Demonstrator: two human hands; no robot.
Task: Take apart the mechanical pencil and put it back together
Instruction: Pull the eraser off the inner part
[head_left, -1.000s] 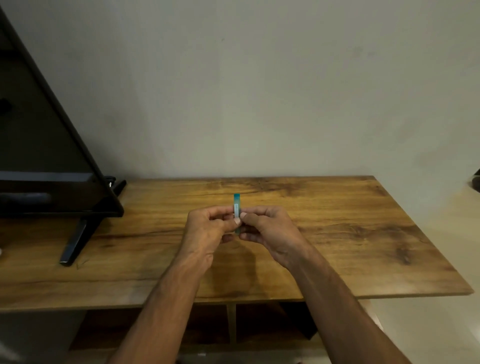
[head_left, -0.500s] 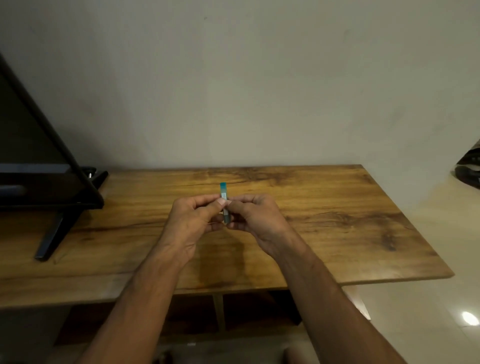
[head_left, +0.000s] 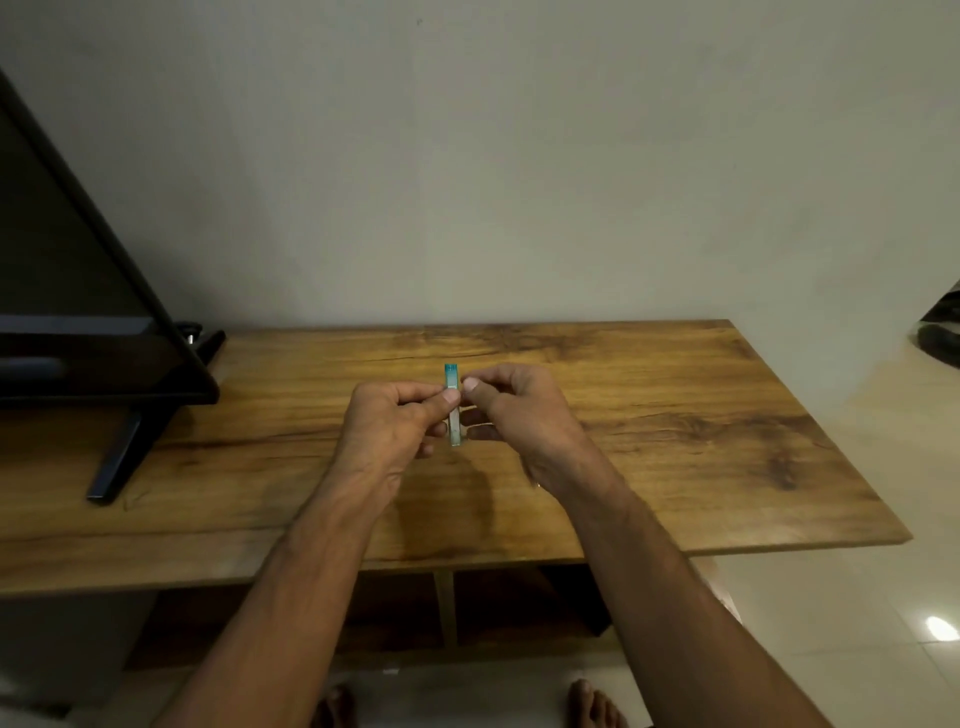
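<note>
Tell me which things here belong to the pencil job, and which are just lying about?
Part of the job:
- teal mechanical pencil
- left hand, pinching it
- right hand, fingertips close beside it

Just there:
- wooden table
- black TV on stand
- dark object on the floor, far right

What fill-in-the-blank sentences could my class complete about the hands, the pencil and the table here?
1. The teal mechanical pencil is held by ____ hands.
2. The left hand and right hand hold it above a ____ table.
3. The pencil stands roughly ____.
4. The black TV is on the person's ____ side.

Missing words: both; wooden; upright; left
</note>
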